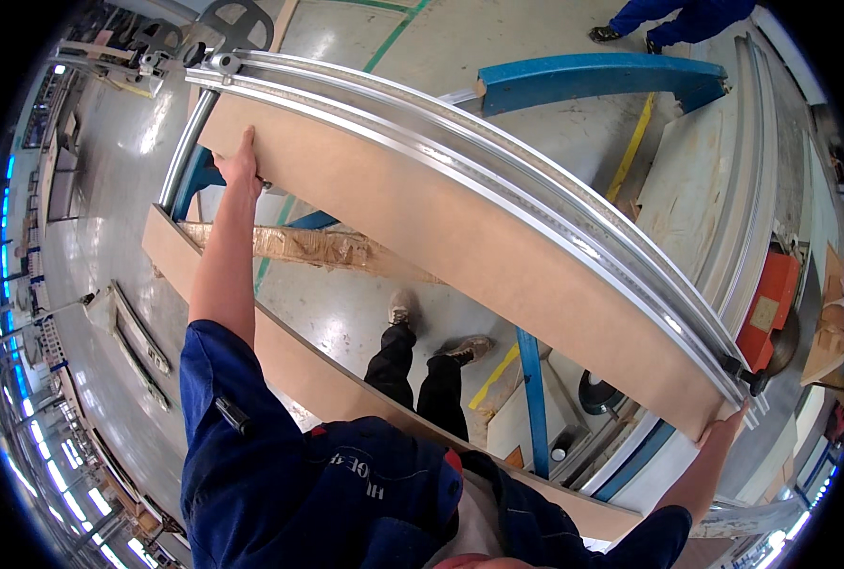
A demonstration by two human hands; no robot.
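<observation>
A long brown board (pixel 460 251) lies along an aluminium rail (pixel 498 156), running from the upper left to the lower right. Near its left end my left hand (pixel 239 163) grips the edge closest to me, with the thumb on the top face and the fingers mostly hidden underneath. At the opposite end my right hand (pixel 723 422) is closed round the board's corner, its fingers partly hidden. A second brown board (pixel 294 356) stretches across in front of my body, partly covered by my left arm and torso.
Between the boards runs a bar wrapped in brown tape (pixel 289 245). A blue beam (pixel 593 81) sits beyond the rail, and another person's legs (pixel 678 21) show at the far edge. To the right is an orange machine part (pixel 768 303). A pale frame (pixel 137 341) rests at left.
</observation>
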